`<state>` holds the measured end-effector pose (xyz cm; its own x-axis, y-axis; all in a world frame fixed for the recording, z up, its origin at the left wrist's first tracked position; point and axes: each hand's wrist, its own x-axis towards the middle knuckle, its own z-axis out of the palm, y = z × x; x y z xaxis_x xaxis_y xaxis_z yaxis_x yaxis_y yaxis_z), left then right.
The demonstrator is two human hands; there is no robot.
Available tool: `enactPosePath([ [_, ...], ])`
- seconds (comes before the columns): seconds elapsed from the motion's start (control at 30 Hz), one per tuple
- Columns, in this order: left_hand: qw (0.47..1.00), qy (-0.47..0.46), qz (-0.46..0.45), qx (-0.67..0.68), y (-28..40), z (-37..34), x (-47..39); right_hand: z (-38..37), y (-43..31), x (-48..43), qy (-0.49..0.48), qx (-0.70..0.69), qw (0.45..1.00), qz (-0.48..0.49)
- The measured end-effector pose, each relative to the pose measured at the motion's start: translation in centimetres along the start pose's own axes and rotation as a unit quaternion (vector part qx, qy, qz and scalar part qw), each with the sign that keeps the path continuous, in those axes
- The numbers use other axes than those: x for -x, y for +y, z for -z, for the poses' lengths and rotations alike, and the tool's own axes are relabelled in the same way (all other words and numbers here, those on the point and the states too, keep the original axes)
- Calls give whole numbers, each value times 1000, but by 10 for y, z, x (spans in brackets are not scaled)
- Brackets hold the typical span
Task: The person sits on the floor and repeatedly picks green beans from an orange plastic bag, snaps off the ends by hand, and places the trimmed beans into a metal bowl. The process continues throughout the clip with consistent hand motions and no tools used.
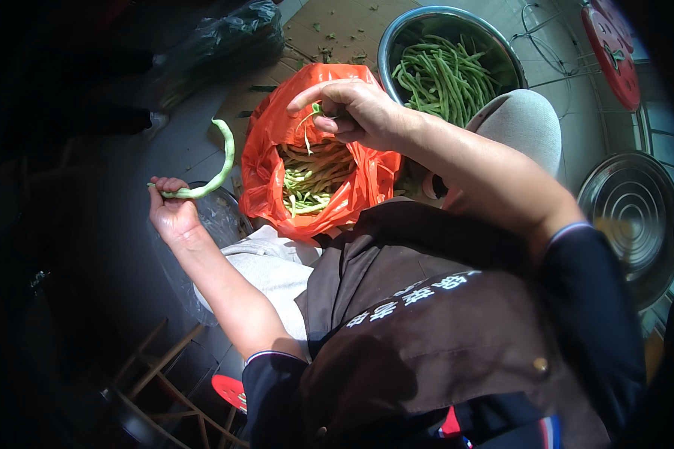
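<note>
Between the fingertips of my left hand (174, 210) is one end of a curved green bean (224, 163), its free end bending upward. My right hand (351, 109), over the far edge of an orange plastic bag (264, 185), pinches a small green bean tip with a thin string dangling from it. Inside the open bag lie many green and yellowish beans (320, 168). Beyond my right forearm, a round steel basin (393, 33) holds a heap of long green beans (446, 78).
Cardboard (337, 28) with scattered trimmings lies beyond the bag. A clear plastic bag (202, 219) over a dark container is beside my left wrist. Red perforated stool seats (612, 62) stand upper right, a round metal lid (626, 213) below them. Another person's shoes (157, 120) show at left.
</note>
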<state>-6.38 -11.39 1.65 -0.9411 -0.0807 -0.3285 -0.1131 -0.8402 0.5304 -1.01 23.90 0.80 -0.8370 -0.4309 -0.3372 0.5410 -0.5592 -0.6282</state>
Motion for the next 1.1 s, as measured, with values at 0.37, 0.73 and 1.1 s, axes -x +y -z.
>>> enactPosePath([
  [0.37,986,50,144,-70,-69,-27,26,-3,20,-20,-59,52,987,-138],
  [0.73,839,11,-108,-533,-109,-33,40,-3,24,-23,21,29,999,1],
  [1.1,697,-209,-107,-678,-135,-49,74,-6,24,-18,60,182,981,41],
])
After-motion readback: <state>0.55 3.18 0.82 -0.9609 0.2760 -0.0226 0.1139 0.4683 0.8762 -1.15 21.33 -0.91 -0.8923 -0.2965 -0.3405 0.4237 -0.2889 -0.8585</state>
